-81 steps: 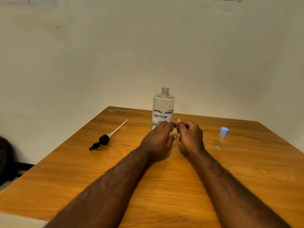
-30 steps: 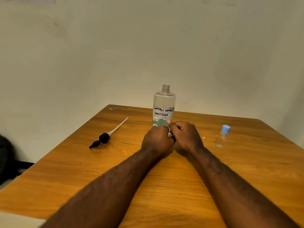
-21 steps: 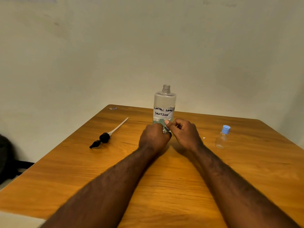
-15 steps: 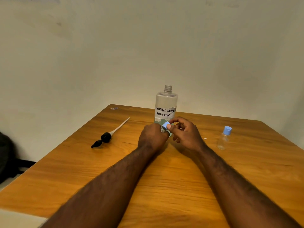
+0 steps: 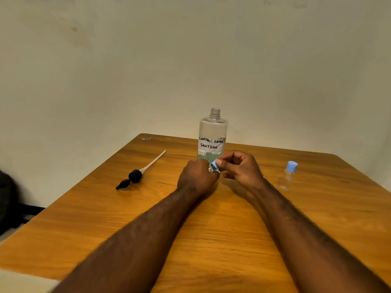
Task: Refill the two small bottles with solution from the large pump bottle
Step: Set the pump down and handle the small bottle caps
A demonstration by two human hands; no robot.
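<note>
From the head view, you are working at the cap of one of the two refill bottles, and I cannot tell from this moment whether you are twisting it off to fill or on to close. Your left hand (image 5: 197,176) is curled tightly round the first small bottle (image 5: 210,169), hiding nearly all of it, so only a sliver of clear neck shows. The hand sits low over the table (image 5: 211,240), just in front of the large bottle (image 5: 212,137). Your right hand (image 5: 241,170) meets it from the other side. The thumb and forefinger are drawn narrow and pinch the blue cap (image 5: 215,164) on top of that neck, while the other fingers (image 5: 232,158) are loosely folded and hold nothing. The large bottle stands upright behind your hands with its threaded neck open, and a low level of liquid shows below the handwritten label. Its pump head (image 5: 135,176), with the dip tube attached, lies flat on the table well to your left. The second small bottle (image 5: 288,176) stands upright well to your right, capped in blue and apparently close to empty. Whatever the direction, the next move calls for a steady left-hand grip so the little bottle does not spin, and small turns at the cap. If you are opening it, put the cap somewhere easy to find. Pouring from that wide neck into such a narrow mouth will need a slow tilt.
</note>
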